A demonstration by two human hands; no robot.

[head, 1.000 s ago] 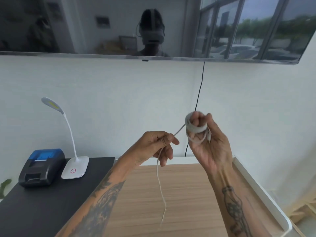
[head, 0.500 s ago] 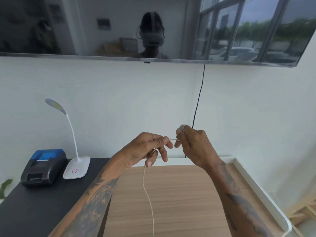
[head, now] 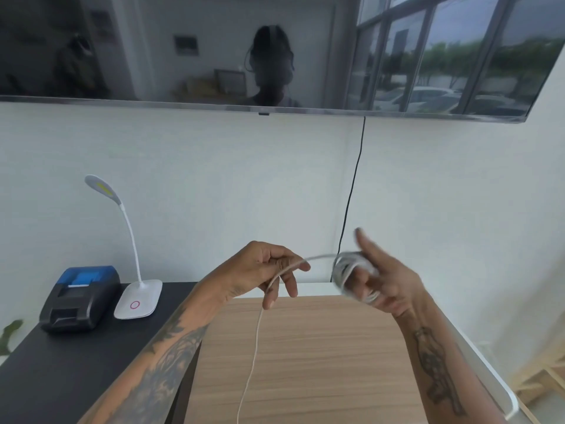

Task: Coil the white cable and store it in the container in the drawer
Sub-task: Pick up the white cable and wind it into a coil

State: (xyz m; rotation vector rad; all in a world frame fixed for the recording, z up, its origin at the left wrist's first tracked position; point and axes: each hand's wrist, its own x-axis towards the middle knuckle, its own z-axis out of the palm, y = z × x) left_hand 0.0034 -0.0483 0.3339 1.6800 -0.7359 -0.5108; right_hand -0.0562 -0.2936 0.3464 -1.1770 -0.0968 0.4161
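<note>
Hands: two, both raised over the bench (head: pixel 305 356).
Left hand (head: pixel 260 273): pinches one white cable (head: pixel 255 338).
Right hand (head: pixel 379 280): blurred, cable coil wound around its fingers.

No words, brands or numbers can be read anywhere in the view. The only sign is a small red ring on the white base of the desk lamp (head: pixel 138 298), which stands beside the label printer (head: pixel 80 298).
</note>
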